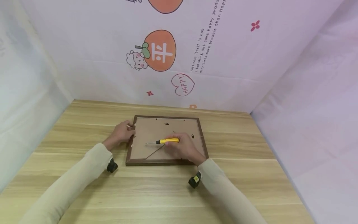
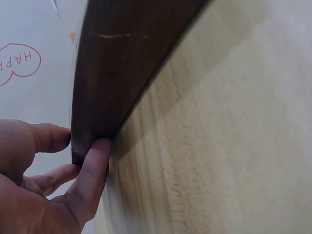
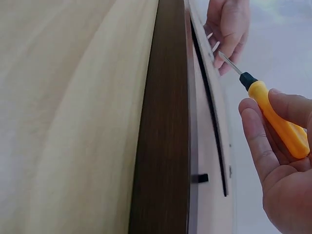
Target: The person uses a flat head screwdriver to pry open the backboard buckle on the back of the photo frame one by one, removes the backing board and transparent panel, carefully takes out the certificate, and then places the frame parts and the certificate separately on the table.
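Observation:
A brown picture frame (image 1: 156, 162) lies face down on the table, its tan backing board (image 1: 148, 129) upward. In the right wrist view, a stand flap (image 3: 212, 97) is lifted slightly off the board along one edge. My left hand (image 1: 121, 132) holds the frame's left side, thumb at one face and fingertips at the frame's outer edge in the left wrist view. Over the board, my right hand (image 1: 183, 147) grips a screwdriver (image 3: 280, 117) by its yellow handle. Its metal shaft points left, and the tip overlaps the board in the head view.
The wood-grain table (image 1: 156, 189) meets a white printed wall covering (image 1: 223, 84) just behind the frame. More white sheeting (image 1: 313, 102) hangs at both sides. Small black hangers (image 1: 166, 123) and metal tabs sit on the frame's back.

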{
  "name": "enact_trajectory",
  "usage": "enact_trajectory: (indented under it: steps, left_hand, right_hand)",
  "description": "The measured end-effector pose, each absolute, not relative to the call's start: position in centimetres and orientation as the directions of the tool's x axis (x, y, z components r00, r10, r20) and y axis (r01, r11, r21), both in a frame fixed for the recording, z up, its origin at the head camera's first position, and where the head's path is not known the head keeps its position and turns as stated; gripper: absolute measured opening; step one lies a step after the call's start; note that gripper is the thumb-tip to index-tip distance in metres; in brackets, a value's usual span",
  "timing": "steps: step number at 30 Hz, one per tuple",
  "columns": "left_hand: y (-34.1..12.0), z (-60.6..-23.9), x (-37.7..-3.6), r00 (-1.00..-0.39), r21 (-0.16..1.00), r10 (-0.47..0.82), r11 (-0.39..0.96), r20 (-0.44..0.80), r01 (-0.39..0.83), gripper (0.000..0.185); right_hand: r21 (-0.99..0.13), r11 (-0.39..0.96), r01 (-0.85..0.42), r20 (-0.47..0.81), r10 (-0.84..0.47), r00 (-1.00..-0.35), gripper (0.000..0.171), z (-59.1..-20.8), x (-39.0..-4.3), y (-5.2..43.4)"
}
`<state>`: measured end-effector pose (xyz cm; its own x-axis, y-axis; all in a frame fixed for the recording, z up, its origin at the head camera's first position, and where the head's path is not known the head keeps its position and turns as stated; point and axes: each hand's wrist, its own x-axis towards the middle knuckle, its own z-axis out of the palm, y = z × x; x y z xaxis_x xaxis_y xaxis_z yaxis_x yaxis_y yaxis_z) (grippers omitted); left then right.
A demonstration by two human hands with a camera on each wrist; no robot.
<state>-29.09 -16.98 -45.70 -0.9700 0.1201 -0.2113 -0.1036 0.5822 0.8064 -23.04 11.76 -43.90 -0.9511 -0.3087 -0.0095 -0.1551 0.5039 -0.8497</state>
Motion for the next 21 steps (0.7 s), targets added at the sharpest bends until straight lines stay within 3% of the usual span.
enact_trajectory:
  steps: [12, 21]
  left_hand:
    - [-17.1, -46.0, -28.6, -0.966, 0.805, 0.147, 0.587, -0.211, -0.086, 0.040]
    - [-17.1, -46.1, -28.4, -0.968, 0.827, 0.145, 0.555, -0.207, -0.093, 0.038]
  right_hand:
    - [-0.873, 0.487, -0.027, -0.106, -0.243, -0.964, 0.022, -45.2, -26.0, 9.3]
    - [-0.799, 0.583, -0.149, -0.009, -0.259, -0.966, 0.019, -45.5, -27.0, 7.9]
